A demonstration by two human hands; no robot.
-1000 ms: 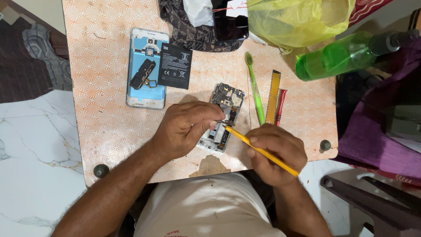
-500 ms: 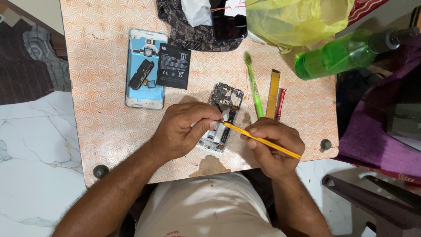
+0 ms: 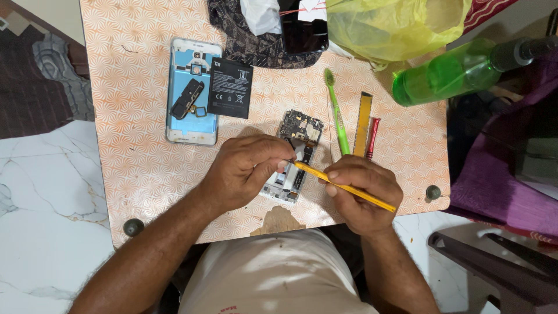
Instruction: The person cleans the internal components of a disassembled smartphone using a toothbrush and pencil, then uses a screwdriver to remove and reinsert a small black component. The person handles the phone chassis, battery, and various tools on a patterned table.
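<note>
An opened phone [image 3: 295, 152] with its circuit board bared lies in the middle of an orange patterned table [image 3: 133, 174]. My left hand [image 3: 247, 168] rests on the phone's left side, fingertips pinching at a spot on the board. My right hand [image 3: 360, 192] grips a yellow-handled tool [image 3: 343, 186] like a pen; its tip touches the board right by my left fingertips.
A phone back shell [image 3: 192, 90] and a black battery [image 3: 230, 87] lie at the back left. A green toothbrush [image 3: 336, 113], a yellow tool [image 3: 363, 123] and a red tool [image 3: 372, 136] lie right of the phone. A yellow bag [image 3: 395, 26], a green bottle [image 3: 459, 70] and dark cloth [image 3: 244, 40] sit behind.
My right hand has shifted slightly, bringing the yellow tool's tip closer to my left fingertips on the board. The left hand has stayed on the phone.
</note>
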